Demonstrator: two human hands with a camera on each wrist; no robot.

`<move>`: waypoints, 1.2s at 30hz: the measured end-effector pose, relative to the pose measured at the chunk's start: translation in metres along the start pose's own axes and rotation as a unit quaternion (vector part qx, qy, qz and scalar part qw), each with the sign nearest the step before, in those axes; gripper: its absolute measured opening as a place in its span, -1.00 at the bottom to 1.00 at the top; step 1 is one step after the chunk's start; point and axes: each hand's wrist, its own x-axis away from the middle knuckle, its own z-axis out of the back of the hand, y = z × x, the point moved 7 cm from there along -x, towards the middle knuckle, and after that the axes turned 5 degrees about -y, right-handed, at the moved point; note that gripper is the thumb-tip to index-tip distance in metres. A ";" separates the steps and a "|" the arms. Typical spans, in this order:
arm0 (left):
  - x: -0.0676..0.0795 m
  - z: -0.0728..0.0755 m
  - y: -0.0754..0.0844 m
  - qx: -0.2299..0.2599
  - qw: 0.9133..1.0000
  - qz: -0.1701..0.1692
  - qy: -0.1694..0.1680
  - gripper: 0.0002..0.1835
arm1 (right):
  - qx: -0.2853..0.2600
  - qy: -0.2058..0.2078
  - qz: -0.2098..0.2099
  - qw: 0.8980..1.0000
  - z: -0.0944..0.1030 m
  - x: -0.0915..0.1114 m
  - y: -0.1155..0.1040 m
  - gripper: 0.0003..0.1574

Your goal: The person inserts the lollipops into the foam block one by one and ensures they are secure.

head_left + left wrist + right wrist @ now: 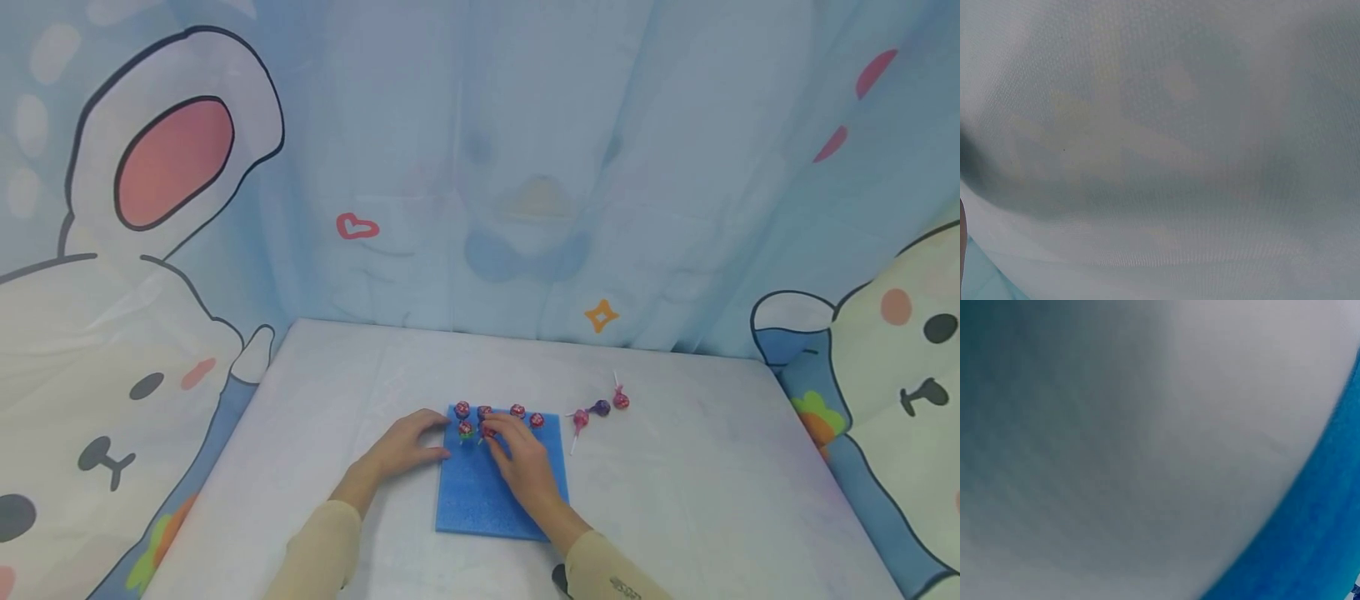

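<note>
A flat blue board (491,496), foam-like, lies on the white-covered table. Several wrapped lollipops stand in two rows along its far part, among them a red one (462,409) at the far left corner and a red-and-green one (466,429) in front of it. My right hand (525,462) reaches over the board and pinches a red lollipop (488,432) in the nearer row. Thumb and fingers of my left hand (405,446) rest at the board's left edge, holding no lollipop. The right wrist view shows the blue board (1310,519) along one side.
To the right of the board lie a pink lollipop (581,419), a purple one (600,407) and a red one (621,400). White cloth covers the table (697,475). A cartoon-printed curtain (420,167) hangs behind it. A small dark object (560,577) shows beside the right sleeve.
</note>
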 end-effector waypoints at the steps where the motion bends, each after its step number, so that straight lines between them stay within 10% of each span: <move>1: 0.000 0.000 0.000 0.002 1.000 0.000 0.000 -0.41 | 0.002 -0.001 0.002 1.000 0.000 0.000 -0.001 -0.53; 36: 0.000 0.000 0.000 0.004 1.000 -0.011 0.007 -0.43 | 0.033 -0.041 -0.001 0.999 -0.004 0.000 -0.007 -0.51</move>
